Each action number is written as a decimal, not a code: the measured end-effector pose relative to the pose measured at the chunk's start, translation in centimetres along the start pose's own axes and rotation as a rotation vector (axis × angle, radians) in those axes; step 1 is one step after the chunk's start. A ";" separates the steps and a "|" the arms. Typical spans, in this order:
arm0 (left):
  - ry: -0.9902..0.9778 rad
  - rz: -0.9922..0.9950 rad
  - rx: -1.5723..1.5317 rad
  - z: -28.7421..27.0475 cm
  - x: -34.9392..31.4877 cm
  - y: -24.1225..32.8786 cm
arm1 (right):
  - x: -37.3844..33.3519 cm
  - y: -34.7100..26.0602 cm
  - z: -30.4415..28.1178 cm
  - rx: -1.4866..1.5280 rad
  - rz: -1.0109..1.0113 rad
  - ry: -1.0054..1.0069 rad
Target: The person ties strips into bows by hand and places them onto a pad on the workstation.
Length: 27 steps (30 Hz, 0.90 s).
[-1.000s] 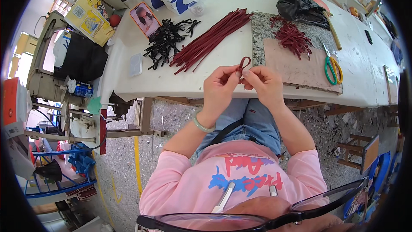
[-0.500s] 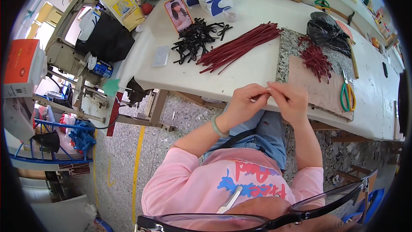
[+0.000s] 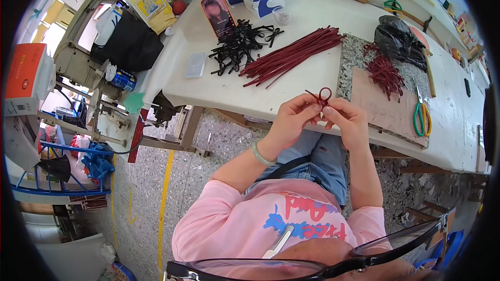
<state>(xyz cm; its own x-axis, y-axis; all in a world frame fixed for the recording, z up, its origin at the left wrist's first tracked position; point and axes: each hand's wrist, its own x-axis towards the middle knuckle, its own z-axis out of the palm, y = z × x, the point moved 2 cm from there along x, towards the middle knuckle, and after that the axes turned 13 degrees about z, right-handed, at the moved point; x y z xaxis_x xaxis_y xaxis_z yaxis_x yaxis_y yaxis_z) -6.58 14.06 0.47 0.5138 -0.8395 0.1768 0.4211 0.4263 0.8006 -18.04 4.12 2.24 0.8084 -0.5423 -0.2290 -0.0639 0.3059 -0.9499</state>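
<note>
OK, dark red strip [image 3: 323, 102] bent into a loop, pinched in both hands by the near edge of the white table [image 3: 307, 15].
Left hand [image 3: 297, 117] and right hand [image 3: 348, 119] together, fingertips closed on the strip; loop stands up above them, one end poking out left. Beyond: bundle of dark red strips [image 3: 291, 57], heap of black strips [image 3: 239, 44] left of it, phone [image 3: 219, 14] upright behind the heap. Right: stone slab [image 3: 349, 60] with pinkish board [image 3: 377, 104], scissors [image 3: 420, 103], red heap [image 3: 385, 74], black plastic bag [image 3: 400, 40] on it.

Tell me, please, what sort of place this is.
Probably a craft or sewing workshop: long, thin dark-red strips, metal scissors with green and yellow handles and a beige metal machine suggest it.
</note>
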 end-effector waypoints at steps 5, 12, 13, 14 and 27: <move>0.002 -0.184 -0.040 -0.2 -0.4 1.3 | -0.7 -0.4 -0.2 -0.091 0.010 -0.073; 0.187 -0.019 0.151 -0.1 0.2 -0.5 | -0.7 -0.3 1.9 -0.888 -0.893 0.394; 0.189 -0.018 0.150 0.2 0.3 0.0 | -1.0 -0.6 1.7 -0.889 -0.894 0.392; 0.162 -0.105 0.135 0.5 0.2 0.6 | -1.1 -1.0 1.1 -0.730 -0.648 0.287; -0.110 -0.094 0.289 -0.4 -0.9 2.7 | -2.6 -1.6 -1.1 -0.337 -0.295 -0.016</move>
<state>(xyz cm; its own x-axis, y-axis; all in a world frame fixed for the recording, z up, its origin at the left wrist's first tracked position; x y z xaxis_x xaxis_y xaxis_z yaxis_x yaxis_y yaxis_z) -5.57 16.08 2.25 0.3920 -0.9088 0.1426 0.2247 0.2449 0.9432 -20.68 4.12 4.09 0.8292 -0.5554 0.0625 -0.0145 -0.1332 -0.9910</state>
